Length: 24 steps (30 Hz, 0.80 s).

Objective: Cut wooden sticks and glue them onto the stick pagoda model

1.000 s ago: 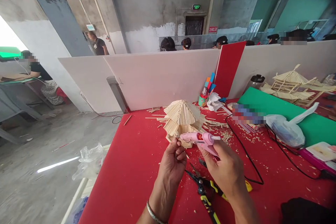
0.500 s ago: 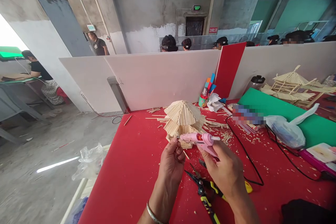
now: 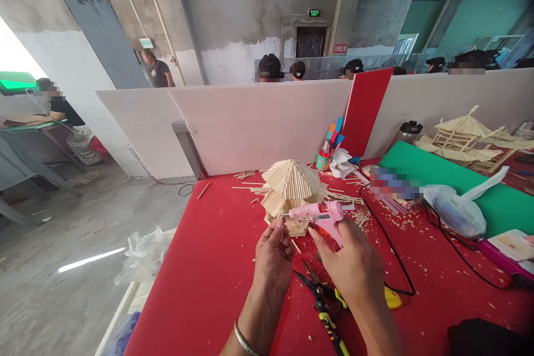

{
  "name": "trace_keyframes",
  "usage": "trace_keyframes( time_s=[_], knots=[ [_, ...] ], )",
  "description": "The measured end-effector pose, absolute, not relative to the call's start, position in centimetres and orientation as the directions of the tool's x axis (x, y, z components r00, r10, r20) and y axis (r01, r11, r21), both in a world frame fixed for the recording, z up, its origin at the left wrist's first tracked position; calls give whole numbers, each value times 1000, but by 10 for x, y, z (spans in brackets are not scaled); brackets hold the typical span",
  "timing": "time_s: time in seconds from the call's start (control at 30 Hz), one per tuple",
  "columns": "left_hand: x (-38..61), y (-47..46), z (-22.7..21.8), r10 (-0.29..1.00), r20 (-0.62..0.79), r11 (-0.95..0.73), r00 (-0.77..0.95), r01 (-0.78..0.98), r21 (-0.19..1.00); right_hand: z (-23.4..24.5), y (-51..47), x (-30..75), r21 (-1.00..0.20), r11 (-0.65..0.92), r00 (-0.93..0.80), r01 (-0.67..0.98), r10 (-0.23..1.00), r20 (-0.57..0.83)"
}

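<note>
My right hand (image 3: 354,258) is wrapped round the handle of a pink hot glue gun (image 3: 317,216), with a glue stick poking from its rear. The gun's nozzle points left, close above the fingertips of my left hand (image 3: 275,250). Those fingers are pinched together; whatever they hold is too small to make out. Just behind both hands stands a small model pavilion (image 3: 291,189) built of thin wooden sticks, its lower part partly hidden by the gun and my hands. Below them lie yellow-and-black pliers (image 3: 320,300) on the red tabletop (image 3: 217,278).
Loose sticks (image 3: 246,184) and shavings lie around the model. A pen cup (image 3: 323,160), crumpled tissue (image 3: 342,163), a black cable (image 3: 386,233), a green board (image 3: 417,169) and a plastic bag (image 3: 454,211) are to the right. A white partition (image 3: 267,128) runs along the back.
The glue gun has rolled to a more upright position, with its handle and side now showing. Its nozzle stays near my left fingertips, and my left hand has barely moved.
</note>
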<state>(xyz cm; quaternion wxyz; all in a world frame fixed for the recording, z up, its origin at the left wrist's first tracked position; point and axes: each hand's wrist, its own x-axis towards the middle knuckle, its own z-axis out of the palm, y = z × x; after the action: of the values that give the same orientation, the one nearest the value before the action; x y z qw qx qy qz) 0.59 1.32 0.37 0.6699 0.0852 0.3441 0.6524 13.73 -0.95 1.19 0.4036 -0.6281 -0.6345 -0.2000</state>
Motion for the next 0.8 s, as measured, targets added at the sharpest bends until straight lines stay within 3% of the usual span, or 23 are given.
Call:
trace_keyframes(
  time_s=[0.37, 0.8],
  knots=[
    [8, 11, 5, 926, -353, 124, -132, -778, 616, 12, -5, 134, -183, 64, 101, 981, 636, 765],
    [8, 14, 2, 929, -353, 117, -110, -817, 564, 11, -5, 134, -183, 75, 97, 980, 625, 775]
  ],
)
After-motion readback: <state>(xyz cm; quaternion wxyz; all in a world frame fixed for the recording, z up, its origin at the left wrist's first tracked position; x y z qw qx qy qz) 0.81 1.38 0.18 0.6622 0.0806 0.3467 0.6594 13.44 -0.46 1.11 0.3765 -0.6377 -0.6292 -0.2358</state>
